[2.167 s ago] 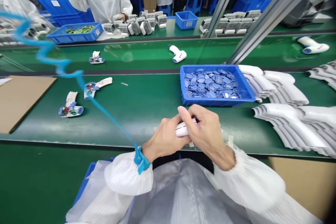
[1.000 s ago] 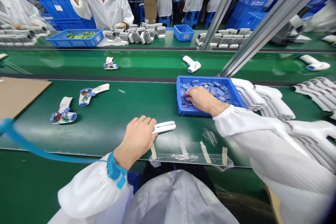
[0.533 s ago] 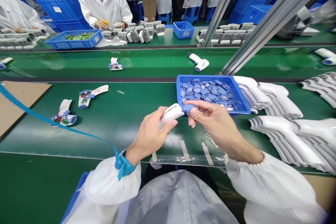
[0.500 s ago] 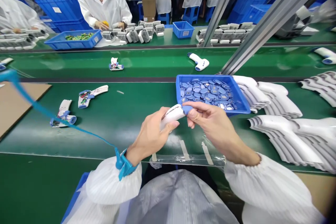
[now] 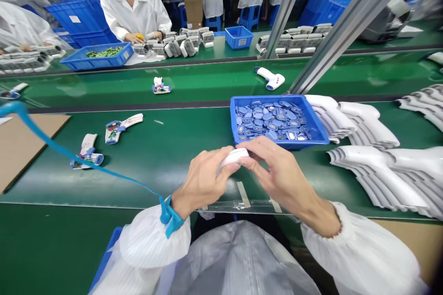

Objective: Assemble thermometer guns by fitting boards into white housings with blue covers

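My left hand (image 5: 202,179) and my right hand (image 5: 278,170) meet above the green belt, both gripping a white plastic thermometer housing (image 5: 233,156). Most of the housing is hidden by my fingers, and I cannot see a blue part on it. Just beyond my right hand lies a blue tray (image 5: 313,131) heaped with small blue parts (image 5: 272,122). A blue wrist strap (image 5: 169,215) circles my left wrist, its blue cord trailing off to the left.
Wired, part-built thermometers (image 5: 119,124) lie on the belt to the left, beside a cardboard sheet (image 5: 24,147). Stacked white housings (image 5: 377,175) fill the right. A metal frame rail (image 5: 332,32) crosses above. A co-worker (image 5: 133,16) sits across the line.
My right hand has come back from the tray, and a blue part from it has been brought to the housing. Both hands have closed together around the housing, hiding that blue part.
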Demonstrator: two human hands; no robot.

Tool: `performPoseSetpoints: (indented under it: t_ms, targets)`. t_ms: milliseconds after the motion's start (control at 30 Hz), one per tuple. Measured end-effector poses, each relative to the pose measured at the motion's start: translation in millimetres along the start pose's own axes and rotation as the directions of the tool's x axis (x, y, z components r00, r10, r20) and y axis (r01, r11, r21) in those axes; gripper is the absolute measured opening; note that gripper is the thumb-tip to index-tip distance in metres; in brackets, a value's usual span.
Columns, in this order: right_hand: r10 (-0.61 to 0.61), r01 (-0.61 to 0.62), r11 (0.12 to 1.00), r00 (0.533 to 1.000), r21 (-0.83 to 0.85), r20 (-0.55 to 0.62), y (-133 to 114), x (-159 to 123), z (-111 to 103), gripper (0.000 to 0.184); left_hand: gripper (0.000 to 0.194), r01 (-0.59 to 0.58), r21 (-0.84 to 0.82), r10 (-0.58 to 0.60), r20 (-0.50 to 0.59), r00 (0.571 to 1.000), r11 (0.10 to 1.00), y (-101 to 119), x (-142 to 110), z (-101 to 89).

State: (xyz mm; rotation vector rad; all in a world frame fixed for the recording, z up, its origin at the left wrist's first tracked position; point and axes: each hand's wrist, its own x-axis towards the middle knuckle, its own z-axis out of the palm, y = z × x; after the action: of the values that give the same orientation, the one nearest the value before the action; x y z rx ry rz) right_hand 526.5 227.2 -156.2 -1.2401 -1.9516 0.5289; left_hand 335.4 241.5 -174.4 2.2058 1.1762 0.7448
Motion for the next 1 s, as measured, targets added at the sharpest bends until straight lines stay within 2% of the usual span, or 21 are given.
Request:
performPoseSetpoints:
  t_ms: [67,133,167,233,267,333,400,500,567,600,633,667,700,733,767,800,833,867,900,967,1000]
  targets:
    - [-0.055,0.048,0.992,0.996,-0.113,-0.064,3,-8,3,0.020,0.025,-0.043,0.099,0.051,-0.081,0.995,0.994,-1,-1,8.4]
    - [-0.043,0.029,0.987,0.995,-0.155,-0.091,6,-19,3,0.018,0.022,-0.107,0.152,0.124,-0.104,0.987,0.983,-1,-4,16.0]
    - [-0.023,0.012,0.988,0.997,-0.155,-0.072,8,-25,2,0.016,0.021,-0.121,0.142,0.139,-0.121,0.983,0.982,-2,-6,19.7]
    - [0.032,-0.030,0.989,0.999,-0.147,0.008,10,-37,-2,0.014,0.018,-0.048,0.087,0.067,-0.240,0.968,0.995,-3,-10,28.4]
    - [0.054,-0.045,0.989,0.997,-0.142,0.059,11,-42,-4,0.014,0.021,0.025,0.058,-0.004,-0.328,0.945,0.998,-4,-11,33.7]
    - [0.084,-0.062,0.988,0.984,-0.139,0.159,11,-52,-4,0.016,0.037,0.155,0.038,-0.115,-0.500,0.858,0.987,-7,-10,45.0]
    - [0.085,-0.053,0.984,0.978,-0.168,0.192,9,-58,1,0.017,0.047,0.171,0.089,-0.090,-0.570,0.817,0.981,-11,-4,53.8]
    - [0.086,-0.056,0.974,0.988,-0.217,0.130,4,-62,12,0.023,0.050,0.134,0.153,-0.034,-0.529,0.848,0.979,-18,7,53.0]
    - [0.171,-0.149,0.975,0.978,-0.166,0.123,1,-60,19,0.029,0.050,0.156,0.112,-0.093,-0.434,0.896,0.981,-19,7,42.9]
    - [0.262,-0.250,0.963,0.956,-0.104,0.130,0,-58,21,0.032,0.048,0.165,0.070,-0.126,-0.385,0.914,0.984,-19,4,36.8]
    - [0.384,-0.385,0.923,0.913,-0.022,0.138,0,-55,23,0.036,0.041,0.160,0.019,-0.144,-0.347,0.927,0.987,-19,-1,31.4]
    - [0.524,-0.540,0.838,0.836,0.078,0.160,0,-52,25,0.040,0.033,0.140,-0.039,-0.145,-0.333,0.932,0.989,-20,-7,27.4]
    - [0.653,-0.688,0.703,0.725,0.181,0.218,2,-49,27,0.043,0.028,0.114,-0.100,-0.143,-0.356,0.923,0.988,-20,-13,25.5]
    - [0.740,-0.807,0.532,0.590,0.256,0.322,3,-47,28,0.045,0.027,0.100,-0.160,-0.160,-0.420,0.893,0.982,-22,-19,25.7]
    - [0.765,-0.886,0.367,0.460,0.282,0.451,5,-45,30,0.048,0.030,0.106,-0.219,-0.204,-0.498,0.843,0.970,-24,-22,28.0]
    - [0.739,-0.929,0.261,0.366,0.261,0.565,6,-44,32,0.050,0.037,0.133,-0.275,-0.271,-0.561,0.782,0.952,-26,-23,31.7]
    - [0.699,-0.942,0.249,0.335,0.225,0.632,7,-44,34,0.050,0.045,0.170,-0.325,-0.342,-0.600,0.723,0.930,-29,-22,36.2]
    - [0.666,-0.924,0.326,0.374,0.198,0.645,6,-44,36,0.050,0.051,0.203,-0.365,-0.399,-0.614,0.680,0.908,-31,-18,40.7]
    - [0.633,-0.864,0.472,0.471,0.176,0.615,5,-45,38,0.047,0.055,0.228,-0.392,-0.436,-0.605,0.666,0.891,-34,-13,44.6]
    - [0.522,-0.620,0.782,0.709,0.065,0.475,-1,-47,45,0.038,0.057,0.254,-0.396,-0.453,-0.568,0.687,0.882,-38,0,49.9]
    - [0.457,-0.487,0.873,0.787,-0.038,0.414,-4,-48,49,0.035,0.057,0.269,-0.377,-0.450,-0.566,0.690,0.886,-38,7,51.3]
